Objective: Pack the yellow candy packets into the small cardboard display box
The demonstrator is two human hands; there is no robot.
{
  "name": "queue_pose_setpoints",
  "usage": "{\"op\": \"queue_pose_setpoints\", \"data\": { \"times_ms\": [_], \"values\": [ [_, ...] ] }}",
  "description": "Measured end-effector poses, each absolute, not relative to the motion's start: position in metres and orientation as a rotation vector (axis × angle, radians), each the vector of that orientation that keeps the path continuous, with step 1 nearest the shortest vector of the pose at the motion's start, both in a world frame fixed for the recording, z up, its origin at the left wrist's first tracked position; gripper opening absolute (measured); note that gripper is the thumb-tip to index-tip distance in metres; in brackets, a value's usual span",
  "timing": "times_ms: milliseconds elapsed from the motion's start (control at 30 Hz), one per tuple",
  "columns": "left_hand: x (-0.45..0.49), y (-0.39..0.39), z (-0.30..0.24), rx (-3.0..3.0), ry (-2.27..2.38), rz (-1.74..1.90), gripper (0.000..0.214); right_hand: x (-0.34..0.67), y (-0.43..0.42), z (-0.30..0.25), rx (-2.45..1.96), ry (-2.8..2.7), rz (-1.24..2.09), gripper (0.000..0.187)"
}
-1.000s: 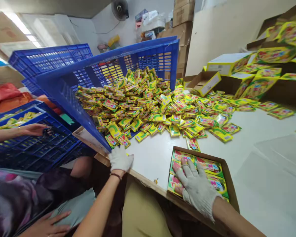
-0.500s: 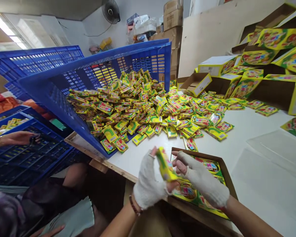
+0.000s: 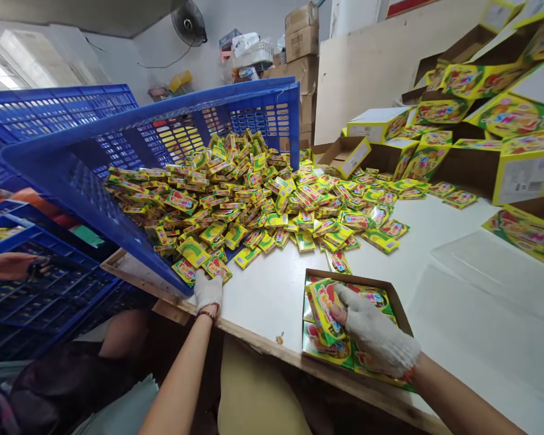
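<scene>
My right hand (image 3: 367, 323), in a white fingerless glove, is closed on a small yellow-and-green candy box (image 3: 325, 309). It tilts the candy box over an open cardboard display box (image 3: 401, 302), which holds flat rows of matching boxes. My left hand (image 3: 208, 292), gloved the same way, reaches to the front corner of the blue crate (image 3: 161, 269). Its fingertips meet the loose candy boxes (image 3: 217, 269) there, and their grip is hidden. A large heap of such boxes (image 3: 236, 193) spills from the tipped crate onto the white table (image 3: 263, 296).
Open display cartons (image 3: 439, 112) are stacked at the back right. Clear plastic sheets (image 3: 476, 314) lie on the right of the table. Another person's hand (image 3: 13, 266) is at the left by more blue crates (image 3: 31, 296). The table's wooden edge (image 3: 254, 341) runs in front of me.
My left hand has let go of the candy box and moved left to the crate's front corner. My right hand now holds the candy box over the display box. The view has shifted slightly.
</scene>
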State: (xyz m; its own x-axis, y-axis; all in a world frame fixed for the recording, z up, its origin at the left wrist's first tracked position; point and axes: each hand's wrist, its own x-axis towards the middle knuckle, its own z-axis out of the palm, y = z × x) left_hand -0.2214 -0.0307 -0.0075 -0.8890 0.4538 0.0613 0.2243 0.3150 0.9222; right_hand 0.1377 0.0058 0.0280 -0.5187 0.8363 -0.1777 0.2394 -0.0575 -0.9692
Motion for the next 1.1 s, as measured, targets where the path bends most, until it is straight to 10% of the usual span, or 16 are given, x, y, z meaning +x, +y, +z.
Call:
{"op": "queue_pose_setpoints", "data": {
  "times_ms": [433, 767, 1100],
  "values": [
    [-0.049, -0.059, 0.027, 1.012, 1.314, 1.352, 0.051, 0.114, 0.014, 0.062, -1.093, -1.852, 1.457, 0.029],
    [-0.059, -0.078, 0.0, 0.929, 1.58, 1.202, 0.069, 0.146, 0.018, 0.048, -1.249, -2.387, 1.403, 0.011],
    [-0.107, -0.078, 0.003, 1.423, 2.136, 0.869, 0.042, 0.144, -0.014, 0.019, -0.804, -2.462, 1.059, 0.022]
  ]
}}
